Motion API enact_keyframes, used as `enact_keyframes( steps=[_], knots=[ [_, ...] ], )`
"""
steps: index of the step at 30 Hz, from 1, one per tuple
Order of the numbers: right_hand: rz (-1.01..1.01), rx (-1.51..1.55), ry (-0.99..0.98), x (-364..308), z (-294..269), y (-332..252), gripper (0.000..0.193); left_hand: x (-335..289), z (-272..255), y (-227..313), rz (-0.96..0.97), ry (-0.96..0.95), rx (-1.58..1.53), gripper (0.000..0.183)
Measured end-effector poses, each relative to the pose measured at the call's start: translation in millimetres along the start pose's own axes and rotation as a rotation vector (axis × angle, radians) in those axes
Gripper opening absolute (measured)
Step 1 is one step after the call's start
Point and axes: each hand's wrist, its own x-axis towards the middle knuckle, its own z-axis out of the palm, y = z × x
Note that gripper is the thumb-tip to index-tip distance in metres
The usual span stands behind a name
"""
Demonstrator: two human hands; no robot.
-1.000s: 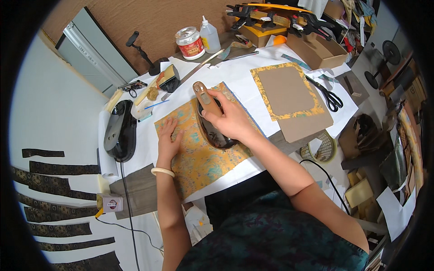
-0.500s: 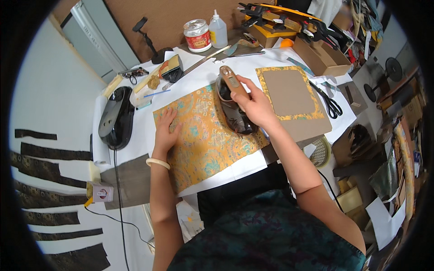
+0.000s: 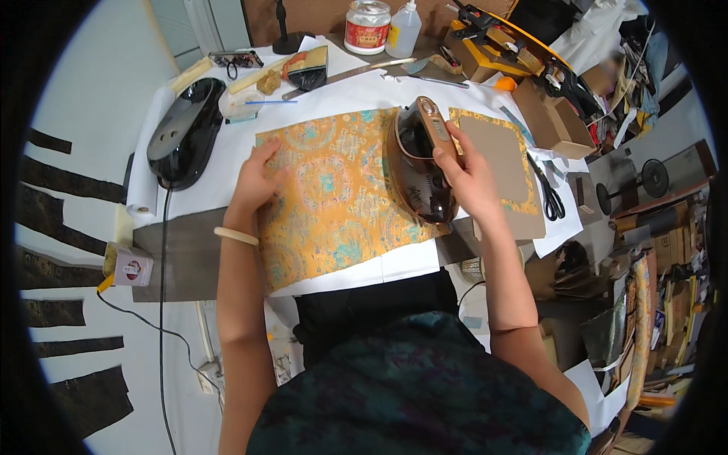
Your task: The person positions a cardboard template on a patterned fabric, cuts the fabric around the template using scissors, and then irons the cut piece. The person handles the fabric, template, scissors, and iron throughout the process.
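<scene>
A golden-orange patterned fabric (image 3: 330,186) with blue and pink motifs lies flat on white paper over the table. My right hand (image 3: 472,176) grips the handle of a dark, glossy clothes iron (image 3: 419,171), which stands over the fabric's right edge. At the left edge, my left hand (image 3: 258,173) rests with fingers stretched out on the cloth; a pale bangle circles that wrist. Just right of the iron, a grey-brown board (image 3: 493,155) bordered with the same golden pattern lies partly behind my right hand. The iron's underside is hidden.
A black iron base (image 3: 186,133) with a cord sits at the left. Along the back stand a red-labelled jar (image 3: 367,29), a squeeze bottle (image 3: 403,32) and a cardboard box (image 3: 553,120). Black scissors (image 3: 547,188) lie at the right. Dark strips (image 3: 68,182) rest on the white surface far left.
The iron has slid across the fabric to its right edge in my right hand. My left hand stays spread at the left edge. The view has shifted.
</scene>
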Motion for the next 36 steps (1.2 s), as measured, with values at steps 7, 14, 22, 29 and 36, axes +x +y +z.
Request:
enact_keyframes(
  steps=[7, 14, 22, 29, 36],
  knots=[
    [-0.205, -0.376, -0.305, 37.1, -35.7, -12.3, 0.063, 6.1, -15.0, -5.2, -0.051, -0.073, -0.017, 0.066],
    [-0.622, -0.544, -0.301, 84.5, 0.0, -23.7, 0.050, 3.4, -13.3, -14.2, -0.010, -0.047, 0.004, 0.066],
    [-1.006, -0.568, -0.398, 104.1, 1.2, -15.1, 0.044, 3.5, -13.0, -17.9, 0.020, -0.038, 0.038, 0.064],
    [-0.995, -0.543, -0.487, 79.5, -7.6, -13.7, 0.047, 3.5, -14.3, -16.0, 0.030, -0.050, 0.017, 0.063],
    [-1.031, -0.507, -0.516, 62.5, -15.7, -14.2, 0.045, 4.0, -13.4, -16.8, 0.025, -0.048, 0.038, 0.063]
  ],
)
